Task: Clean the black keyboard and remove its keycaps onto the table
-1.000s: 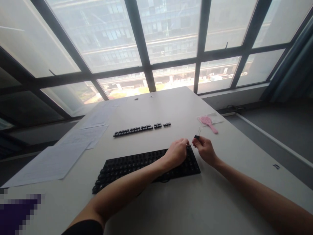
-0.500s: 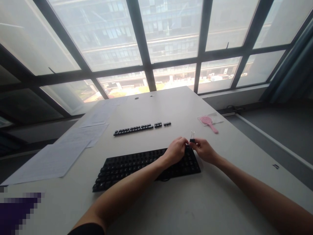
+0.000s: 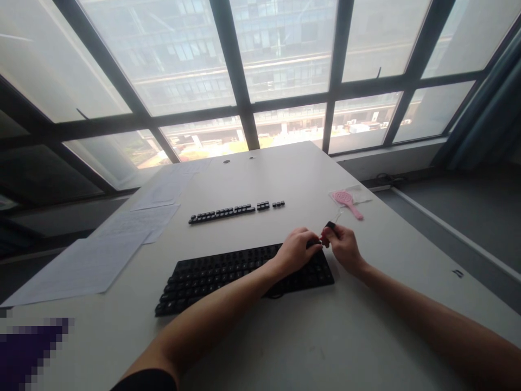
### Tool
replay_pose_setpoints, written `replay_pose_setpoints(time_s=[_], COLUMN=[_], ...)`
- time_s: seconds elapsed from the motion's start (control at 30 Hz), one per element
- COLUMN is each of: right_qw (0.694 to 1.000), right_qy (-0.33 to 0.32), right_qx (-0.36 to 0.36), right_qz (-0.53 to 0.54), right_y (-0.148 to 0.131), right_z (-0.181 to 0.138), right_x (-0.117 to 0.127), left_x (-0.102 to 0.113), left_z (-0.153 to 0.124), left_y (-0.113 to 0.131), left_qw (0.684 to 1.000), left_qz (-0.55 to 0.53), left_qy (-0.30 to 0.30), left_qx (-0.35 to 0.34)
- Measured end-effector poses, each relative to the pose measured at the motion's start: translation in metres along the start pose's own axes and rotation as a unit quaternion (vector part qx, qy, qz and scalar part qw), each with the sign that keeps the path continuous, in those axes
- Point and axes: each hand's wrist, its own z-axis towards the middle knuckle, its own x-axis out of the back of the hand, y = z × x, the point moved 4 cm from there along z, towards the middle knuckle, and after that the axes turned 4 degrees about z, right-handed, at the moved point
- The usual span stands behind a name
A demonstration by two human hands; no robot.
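Note:
A black keyboard [image 3: 228, 271] lies across the white table [image 3: 285, 336]. My left hand [image 3: 295, 251] rests curled on its far right end, fingertips pinched at the top right corner keys; what they grip is hidden. My right hand [image 3: 341, 244] is just beside that corner, fingers closed on a small black binder clip [image 3: 329, 225] with wire handles. The two hands almost touch. Farther back lies a row of loose black keycaps [image 3: 234, 210].
A pink hairbrush [image 3: 345, 202] lies on a clear bag at the right. Several paper sheets [image 3: 97, 255] cover the table's left side. Large windows stand behind the table's far edge. A blurred purple patch sits at the lower left.
My right hand brought the binder clip against the keyboard corner half a second ago, then tilted it back up and to the right. My left hand stayed on the corner keys.

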Motion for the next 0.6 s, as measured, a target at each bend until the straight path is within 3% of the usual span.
replay_pose_setpoints(time_s=[0.17,0.4,0.6], right_qw=[0.998,0.996,0.998], right_qy=[-0.001,0.081,0.064], right_qx=[0.051,0.009,0.010], right_qz=[-0.032,-0.030,-0.022], right_y=[-0.008,-0.014,-0.014], right_z=[-0.001,-0.003,-0.002], right_x=[-0.003,-0.001,-0.004], left_x=[0.002,0.009,0.011], left_z=[-0.001,-0.001,-0.001], left_y=[0.000,0.014,0.011], left_qw=[0.999,0.997,0.994], left_qz=[-0.033,0.002,0.040], left_qy=[0.027,0.072,0.085], left_qx=[-0.002,-0.042,-0.046])
